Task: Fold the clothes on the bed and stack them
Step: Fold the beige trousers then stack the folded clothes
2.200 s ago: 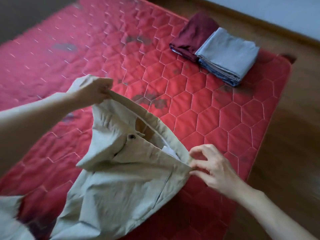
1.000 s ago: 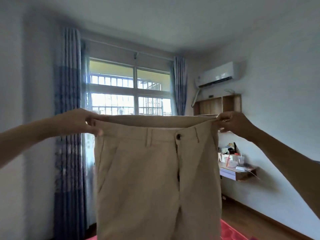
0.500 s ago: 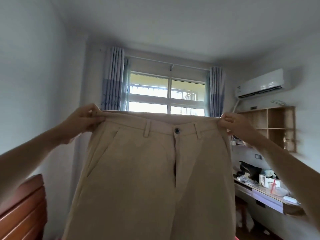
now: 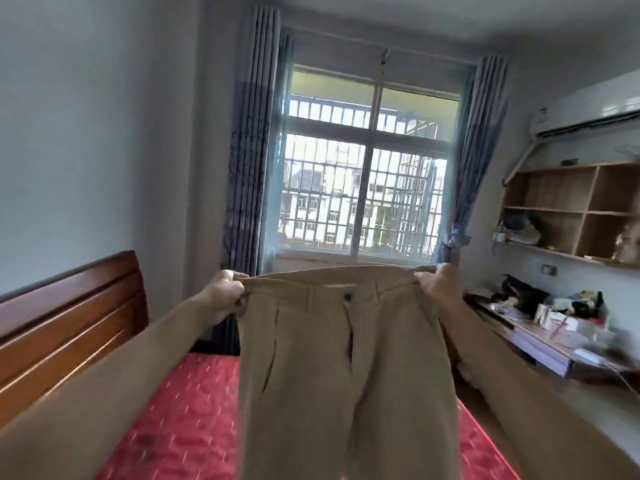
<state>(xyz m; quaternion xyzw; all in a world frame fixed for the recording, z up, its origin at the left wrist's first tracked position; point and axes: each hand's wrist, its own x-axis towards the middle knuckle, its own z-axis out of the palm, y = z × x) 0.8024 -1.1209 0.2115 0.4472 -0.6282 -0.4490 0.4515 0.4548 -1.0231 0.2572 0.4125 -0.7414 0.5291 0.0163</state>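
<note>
A pair of beige trousers (image 4: 343, 382) hangs in front of me, front side facing me, button and fly visible, legs dropping out of the bottom of the view. My left hand (image 4: 227, 294) grips the waistband's left end and my right hand (image 4: 437, 285) grips its right end, stretching the waist flat at arm's length. The red quilted bed (image 4: 180, 420) lies below and behind the trousers. The folded stack seen earlier is out of view.
A wooden headboard (image 4: 65, 317) stands at the left. Ahead is a barred window (image 4: 360, 181) with blue curtains. On the right are a cluttered desk (image 4: 554, 334), wooden wall shelves (image 4: 575, 213) and an air conditioner (image 4: 585, 112).
My view has tipped back down, so the bed and headboard show again. Both hands still hold the waistband, now lower in view and held further out from me.
</note>
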